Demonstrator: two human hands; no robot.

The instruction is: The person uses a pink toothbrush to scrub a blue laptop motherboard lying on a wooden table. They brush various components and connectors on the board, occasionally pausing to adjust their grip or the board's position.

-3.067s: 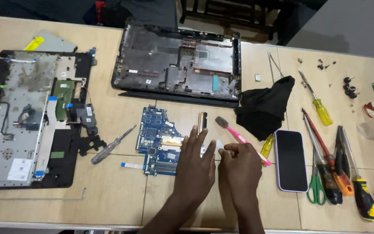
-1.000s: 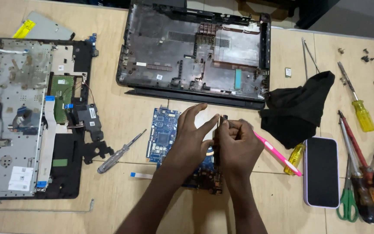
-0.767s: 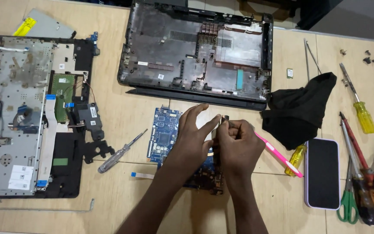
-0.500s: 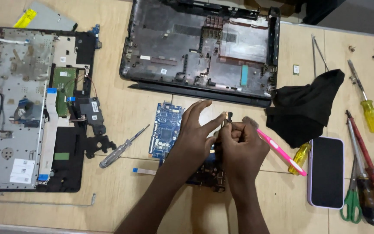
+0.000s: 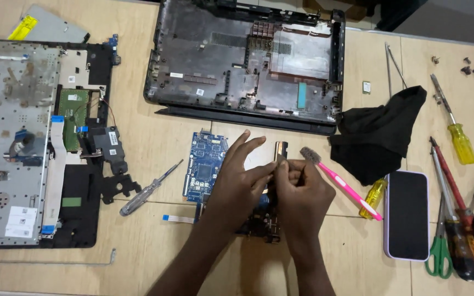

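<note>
Two bare hands meet over a blue laptop motherboard (image 5: 207,167) lying on a pale wooden table (image 5: 149,230). The left hand (image 5: 237,183) and the right hand (image 5: 300,189) touch at the fingertips, pinched together around a small dark part at the board's right edge; what exactly sits between the fingers is hidden, so whether it is truly gripped cannot be told. The left index finger is lifted and spread, the other fingers curled in.

Working a part this small likely goes best with the board kept flat on the table, pressure straight and light, and wrists low so the board does not slide.

Left of the board lies a clear-handled screwdriver (image 5: 146,183), with a short flat ribbon cable (image 5: 178,219) just below it. Right of the board lies a pink toothbrush (image 5: 342,185), then a yellow-handled tool (image 5: 374,194), a phone (image 5: 406,214) face up, and green-handled scissors (image 5: 439,246) among more screwdrivers. A black cloth (image 5: 377,137) lies beyond the toothbrush.

Beyond the board sits the empty black laptop base shell (image 5: 245,66). Far left of the board lies the keyboard frame (image 5: 34,142), underside up, and loose screws (image 5: 470,66) lie at the far right.
</note>
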